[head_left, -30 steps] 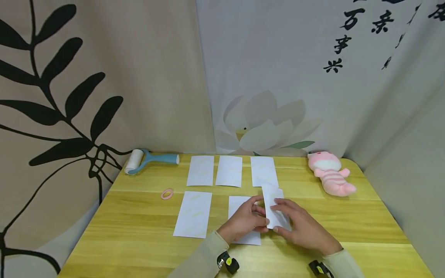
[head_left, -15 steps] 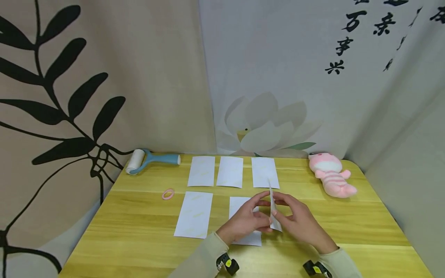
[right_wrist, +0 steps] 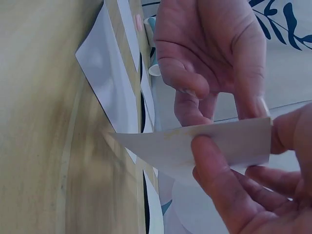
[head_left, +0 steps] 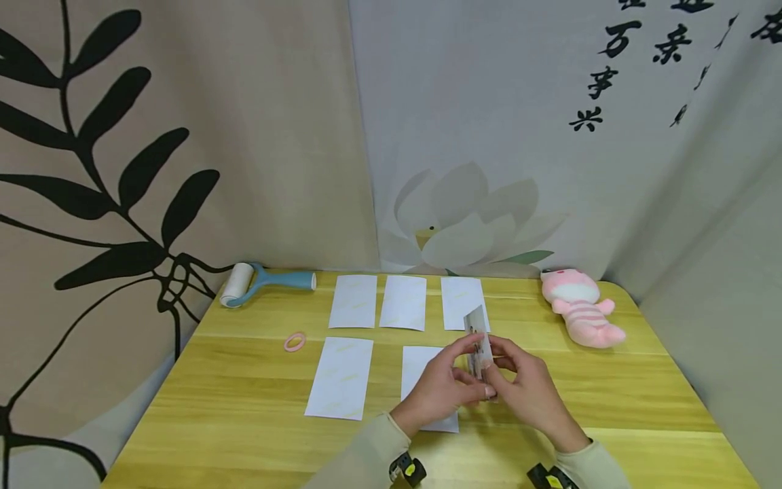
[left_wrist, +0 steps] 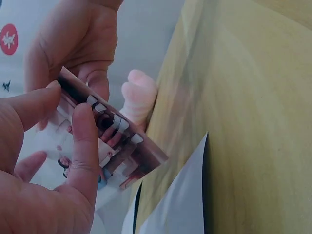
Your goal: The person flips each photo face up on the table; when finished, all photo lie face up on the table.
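A photo card (head_left: 480,353) stands raised between both hands, its printed side turned toward the left. In the left wrist view the photo (left_wrist: 127,134) shows dark and reddish tones with pale shapes; its white back (right_wrist: 234,141) faces the right wrist camera. My right hand (head_left: 530,384) pinches the card, thumb on the white back. My left hand (head_left: 442,384) holds the card by its edge and printed face with thumb and forefinger. Under the left hand, a white card (head_left: 418,363) lies partly hidden on the table.
More white cards lie face down: one front left (head_left: 339,377) and a back row with a left card (head_left: 353,301), a middle card (head_left: 403,302) and a right card (head_left: 459,295). Around them are a lint roller (head_left: 269,280), a pink ring (head_left: 294,341) and a pink plush toy (head_left: 577,305).
The held card has turned from showing its white back, through edge-on, to showing its printed side in the head view. Both hands stay close together; the cards on the table have not moved.
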